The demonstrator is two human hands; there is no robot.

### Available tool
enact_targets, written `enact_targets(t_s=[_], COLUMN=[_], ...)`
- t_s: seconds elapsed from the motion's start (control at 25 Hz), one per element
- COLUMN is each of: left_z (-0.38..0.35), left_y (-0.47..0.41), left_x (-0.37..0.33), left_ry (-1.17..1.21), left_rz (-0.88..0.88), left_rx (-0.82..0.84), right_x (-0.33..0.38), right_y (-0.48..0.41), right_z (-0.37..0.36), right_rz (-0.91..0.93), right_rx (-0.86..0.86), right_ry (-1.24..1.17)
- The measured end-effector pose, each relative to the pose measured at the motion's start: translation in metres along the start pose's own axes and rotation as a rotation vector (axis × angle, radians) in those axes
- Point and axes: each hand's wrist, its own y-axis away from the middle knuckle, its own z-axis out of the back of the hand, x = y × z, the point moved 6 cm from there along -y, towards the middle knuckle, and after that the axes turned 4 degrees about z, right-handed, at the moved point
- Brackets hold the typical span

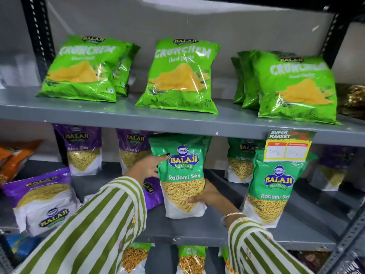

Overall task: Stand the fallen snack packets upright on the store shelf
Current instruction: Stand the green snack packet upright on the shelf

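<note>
Hands hold our green Ratlami Sev packet (182, 175): left hand (147, 168) grips its top, right hand (207, 195) grips its bottom. If we let go too soon, it may tip onto the purple packet (152, 191) beside it.

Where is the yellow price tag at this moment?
In the head view the yellow price tag hangs on the right from the front edge of the upper shelf, just above the right-hand Ratlami Sev packet.

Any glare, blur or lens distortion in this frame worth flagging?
Head view: glare streaks on the green Crunchem bags; wide-angle bend in the shelf edge; price tag handwriting smeared; the held Ratlami Sev packet reads sharp.
</note>
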Motion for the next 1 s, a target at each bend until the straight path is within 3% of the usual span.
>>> enact_targets(t_s=[0.16,0.32,0.56,1.0], left_z=[-0.001,-0.002,-0.036,-0.060], left_y=[0.007,0.004,-0.026,-0.075], left_x=[-0.012,-0.017,-0.019,0.007], left_ry=[-0.075,-0.054,-0.046,-0.131], left_rz=[-0.068,-0.115,-0.131,-0.135], left_rx=[0.015,-0.009,0.000,0.008], right_x=[-0.045,-0.043,-0.004,-0.061], right_y=[-0.035,-0.043,-0.006,-0.023], right_z=[-0.011,-0.002,0.031,0.045], right_rz=[0.105,0.109,-0.014,-0.046], right_rx=[-0.149,-0.208,-0.357,-0.321], right_ry=[-0.058,-0.040,0.027,-0.027])
